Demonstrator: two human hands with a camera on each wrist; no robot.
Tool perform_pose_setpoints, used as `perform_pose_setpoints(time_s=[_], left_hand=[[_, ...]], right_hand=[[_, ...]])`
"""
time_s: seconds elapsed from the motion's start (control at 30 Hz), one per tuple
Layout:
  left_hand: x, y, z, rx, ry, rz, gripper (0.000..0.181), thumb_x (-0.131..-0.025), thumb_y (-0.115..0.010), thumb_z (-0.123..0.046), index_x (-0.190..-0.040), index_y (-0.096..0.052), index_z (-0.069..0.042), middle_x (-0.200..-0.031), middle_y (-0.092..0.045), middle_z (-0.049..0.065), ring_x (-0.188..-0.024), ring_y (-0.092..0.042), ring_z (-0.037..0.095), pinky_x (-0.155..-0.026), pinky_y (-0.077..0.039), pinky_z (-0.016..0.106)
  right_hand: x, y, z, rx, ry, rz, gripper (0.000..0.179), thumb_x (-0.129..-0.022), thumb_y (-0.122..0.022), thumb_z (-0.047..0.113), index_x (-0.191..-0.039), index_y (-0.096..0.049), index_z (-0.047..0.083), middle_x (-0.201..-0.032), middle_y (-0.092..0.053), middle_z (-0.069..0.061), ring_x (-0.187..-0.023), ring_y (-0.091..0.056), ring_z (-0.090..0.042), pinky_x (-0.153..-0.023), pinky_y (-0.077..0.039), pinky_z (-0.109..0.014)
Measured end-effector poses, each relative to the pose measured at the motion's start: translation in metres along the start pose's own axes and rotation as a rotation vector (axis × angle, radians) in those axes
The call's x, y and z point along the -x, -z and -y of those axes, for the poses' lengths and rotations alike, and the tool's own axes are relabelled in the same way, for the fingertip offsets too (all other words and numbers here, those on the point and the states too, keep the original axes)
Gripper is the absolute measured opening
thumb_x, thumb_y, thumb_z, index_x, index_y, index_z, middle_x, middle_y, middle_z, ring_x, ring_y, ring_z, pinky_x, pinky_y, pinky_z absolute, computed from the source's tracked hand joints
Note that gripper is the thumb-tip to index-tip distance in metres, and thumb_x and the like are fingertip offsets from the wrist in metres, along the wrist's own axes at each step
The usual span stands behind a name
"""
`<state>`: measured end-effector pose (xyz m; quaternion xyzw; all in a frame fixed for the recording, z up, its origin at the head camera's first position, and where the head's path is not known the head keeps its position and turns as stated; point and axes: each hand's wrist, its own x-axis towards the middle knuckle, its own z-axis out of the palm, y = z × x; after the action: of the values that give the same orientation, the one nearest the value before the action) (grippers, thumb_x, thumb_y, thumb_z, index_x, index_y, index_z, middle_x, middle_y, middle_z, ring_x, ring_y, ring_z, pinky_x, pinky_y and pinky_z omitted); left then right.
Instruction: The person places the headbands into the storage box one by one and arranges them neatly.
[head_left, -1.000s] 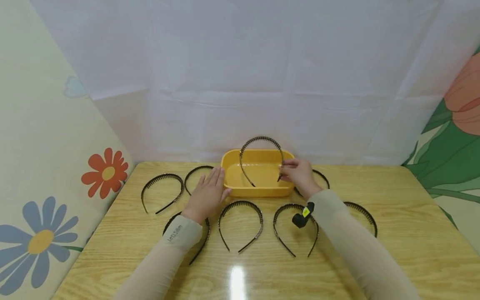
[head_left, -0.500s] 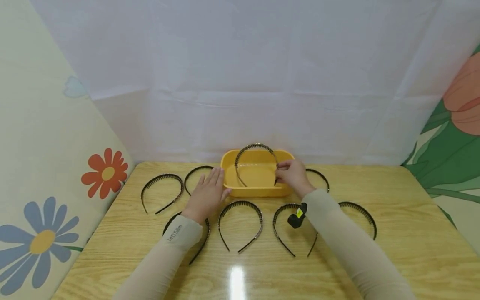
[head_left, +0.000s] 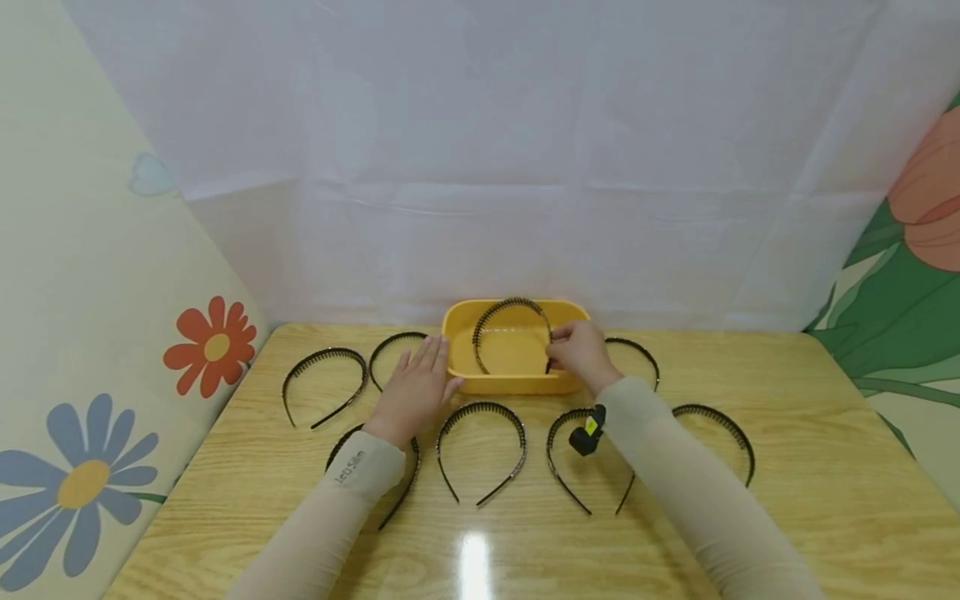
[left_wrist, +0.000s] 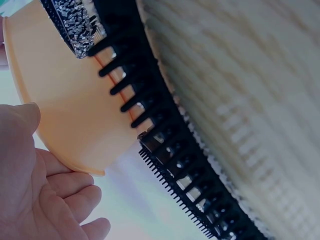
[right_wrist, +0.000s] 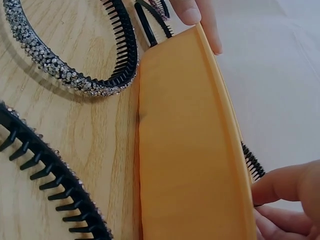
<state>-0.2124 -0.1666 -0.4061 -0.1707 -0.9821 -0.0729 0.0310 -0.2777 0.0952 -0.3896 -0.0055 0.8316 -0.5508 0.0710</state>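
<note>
A yellow plastic tray (head_left: 517, 385) stands at the back of the wooden table. My left hand (head_left: 412, 392) lies at its left end, fingers extended along the rim and thumb against the front wall. With thumb and fingers, my right hand (head_left: 585, 354) pinches one leg of a black toothed headband (head_left: 515, 301). That headband stands upright inside the tray, arch up, its leg ends hidden behind the front wall. In the right wrist view, a toothed part of this headband (right_wrist: 254, 162) shows past the rim, beside the pinching fingers (right_wrist: 280, 185).
Several more black headbands with glittery outsides lie around the tray, such as a far-left headband (head_left: 324, 352), a front headband (head_left: 482, 406) and a right-hand headband (head_left: 720, 414). Another headband (head_left: 408, 492) is partly under my left wrist. A white cloth (head_left: 480, 208) hangs behind.
My right hand has moved left and slightly down, lowering the held headband deeper into the tray. The left hand and tray have stayed in place.
</note>
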Motion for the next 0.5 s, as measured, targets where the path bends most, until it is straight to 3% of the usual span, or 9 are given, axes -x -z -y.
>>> perform_pose_setpoints(time_s=[0.5], left_hand=[[0.0001, 0.0001, 0.0001, -0.016, -0.009, -0.009, 0.07, -0.11, -0.042, -0.038, -0.156, -0.022, 0.011, -0.162, -0.023, 0.028, -0.152, -0.021, 0.041, -0.123, -0.016, 0.059]], right_hand=[[-0.0074, -0.0023, -0.0008, 0.124, -0.006, 0.014, 0.039, -0.092, -0.063, -0.002, -0.129, -0.061, -0.013, -0.126, -0.064, -0.029, -0.089, -0.074, -0.033, -0.074, -0.063, -0.033]])
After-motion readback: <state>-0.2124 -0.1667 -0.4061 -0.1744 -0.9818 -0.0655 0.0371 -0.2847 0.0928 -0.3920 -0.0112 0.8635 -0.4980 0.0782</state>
